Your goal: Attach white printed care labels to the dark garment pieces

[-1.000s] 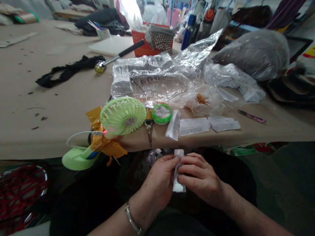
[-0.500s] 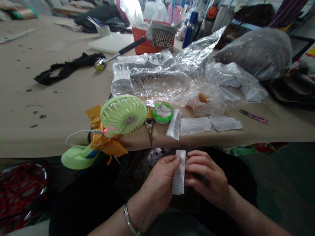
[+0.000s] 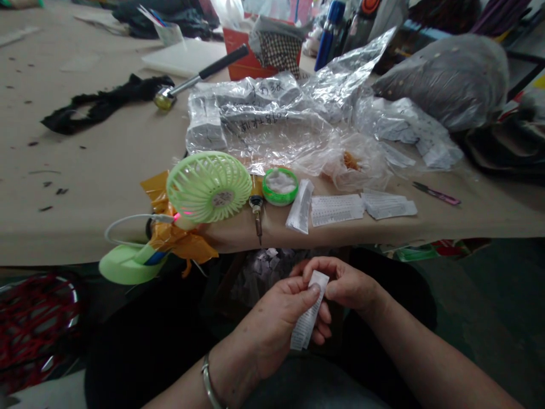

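Note:
Below the table edge, my left hand [image 3: 272,321] grips a narrow stack of white printed labels [image 3: 307,321] under its thumb, with its fingertips showing behind. My right hand [image 3: 351,284] is bent over the stack's top end, thumb and forefinger pinched at its upper edge. The labels tilt, top end to the right. On the table just ahead lie a bundle of white strips [image 3: 300,207], a fanned label pile [image 3: 336,210] and another pile [image 3: 389,204]. A green tub [image 3: 280,197] with white fluffy filling stands left of them, beside a pointed tool [image 3: 256,210].
A green fan [image 3: 208,187] is taped at the table edge with orange tape. Small pink-handled snips [image 3: 438,194] lie right. Clear plastic bags [image 3: 264,128] spread behind; a hammer-like tool [image 3: 200,79] and black cloth [image 3: 93,108] lie back left. White scraps [image 3: 264,272] sit under the edge.
My right hand has moved up and over the labels' top end, closing its fingers there. The label stack has tilted from upright to leaning right. The view has shifted slightly.

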Demonstrator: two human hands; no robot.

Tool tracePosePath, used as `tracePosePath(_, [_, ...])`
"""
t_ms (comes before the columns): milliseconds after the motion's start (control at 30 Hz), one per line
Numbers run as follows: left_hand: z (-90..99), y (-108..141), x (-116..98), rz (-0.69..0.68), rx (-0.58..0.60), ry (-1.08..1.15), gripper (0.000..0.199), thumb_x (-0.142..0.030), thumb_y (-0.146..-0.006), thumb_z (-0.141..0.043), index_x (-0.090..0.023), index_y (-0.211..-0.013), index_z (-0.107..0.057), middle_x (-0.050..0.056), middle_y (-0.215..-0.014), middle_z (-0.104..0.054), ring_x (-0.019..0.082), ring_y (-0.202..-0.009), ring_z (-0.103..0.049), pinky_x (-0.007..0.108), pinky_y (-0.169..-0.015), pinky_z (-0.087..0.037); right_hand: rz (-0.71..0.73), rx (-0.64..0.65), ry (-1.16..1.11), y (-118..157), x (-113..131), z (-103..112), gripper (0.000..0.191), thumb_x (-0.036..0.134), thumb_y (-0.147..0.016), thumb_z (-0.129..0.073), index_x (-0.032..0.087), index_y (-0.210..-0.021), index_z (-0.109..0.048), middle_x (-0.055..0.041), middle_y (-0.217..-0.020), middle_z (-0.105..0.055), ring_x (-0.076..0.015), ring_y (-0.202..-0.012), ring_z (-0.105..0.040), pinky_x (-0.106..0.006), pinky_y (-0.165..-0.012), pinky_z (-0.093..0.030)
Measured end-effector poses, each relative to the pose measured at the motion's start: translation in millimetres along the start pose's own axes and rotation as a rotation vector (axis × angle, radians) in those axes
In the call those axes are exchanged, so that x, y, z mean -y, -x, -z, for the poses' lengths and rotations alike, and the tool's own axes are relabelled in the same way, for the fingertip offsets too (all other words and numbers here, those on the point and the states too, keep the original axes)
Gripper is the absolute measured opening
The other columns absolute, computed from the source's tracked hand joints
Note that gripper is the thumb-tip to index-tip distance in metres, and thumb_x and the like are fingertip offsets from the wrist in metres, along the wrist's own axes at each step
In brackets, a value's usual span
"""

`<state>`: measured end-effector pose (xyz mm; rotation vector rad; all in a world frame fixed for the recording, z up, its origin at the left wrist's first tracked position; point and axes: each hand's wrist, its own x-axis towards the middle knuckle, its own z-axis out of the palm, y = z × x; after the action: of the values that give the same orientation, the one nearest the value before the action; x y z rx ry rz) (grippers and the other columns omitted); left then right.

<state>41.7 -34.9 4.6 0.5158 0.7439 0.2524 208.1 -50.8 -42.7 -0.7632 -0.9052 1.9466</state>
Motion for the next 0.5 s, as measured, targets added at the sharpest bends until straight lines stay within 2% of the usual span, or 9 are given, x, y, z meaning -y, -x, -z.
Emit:
tracePosePath(100, [2.3,-2,2,-0.023,-0.026,-0.007,0.023,-0.034,-0.083,-0.059,-0.012,-0.077,-0.061,0.002,-0.061,-0.059,0.009,-0.048,-0.054,0.019,-0.047,-0.043,0.009,-0.014,0.047,1,-1,-3,0.031,0.034,-0.068,-0.077,0.019,-0.092,-0.066,-0.006,-0.107,-0.065,-0.016,-0.081,-0.065,-0.03,-0.072,-0.055])
tracePosePath(200, [5.2,-3,3,-0.068,-0.067,0.005,0.024,-0.035,-0.083,-0.059,-0.012,-0.077,-0.06,0.001,-0.061,-0.059,0.009,-0.049,-0.055,0.018,-0.047,-0.043,0.066,-0.13,0.222,3,3,-10,0.037,0.036,-0.074,-0.073,0.023,-0.107,-0.063,-0.0043,-0.103,-0.066,-0.0162,-0.082,-0.066,-0.03,-0.074,-0.055])
tracePosePath(333, [8.3,0,1,-0.097,-0.111,0.029,0.023,-0.036,-0.084,-0.059,-0.013,-0.084,-0.061,0.0,-0.064,-0.06,0.007,-0.047,-0.054,0.017,-0.047,-0.042,0.241,-0.35,0.663,8,13,-22,0.032,0.027,-0.085,-0.061,0.026,-0.117,-0.058,-0.0034,-0.11,-0.063,-0.0169,-0.099,-0.062,-0.03,-0.088,-0.05])
tracePosePath(433, [8.9,1,0,-0.111,-0.136,0.041,0.023,-0.036,-0.085,-0.059,-0.013,-0.082,-0.061,0.0,-0.062,-0.06,0.007,-0.047,-0.055,0.018,-0.047,-0.042,0.387,-0.364,1.005,8,16,-29,0.034,0.023,-0.087,-0.058,0.024,-0.121,-0.056,-0.0059,-0.115,-0.06,-0.0182,-0.106,-0.059,-0.031,-0.093,-0.047])
tracePosePath(500, [8.8,1,0,-0.121,-0.145,0.039,0.024,-0.037,-0.085,-0.059,-0.013,-0.083,-0.061,0.0,-0.061,-0.059,0.008,-0.049,-0.056,0.018,-0.048,-0.044,0.447,-0.352,1.146,7,15,-32,0.035,0.022,-0.087,-0.057,0.022,-0.122,-0.055,-0.0076,-0.115,-0.06,-0.0189,-0.106,-0.059,-0.031,-0.092,-0.048])
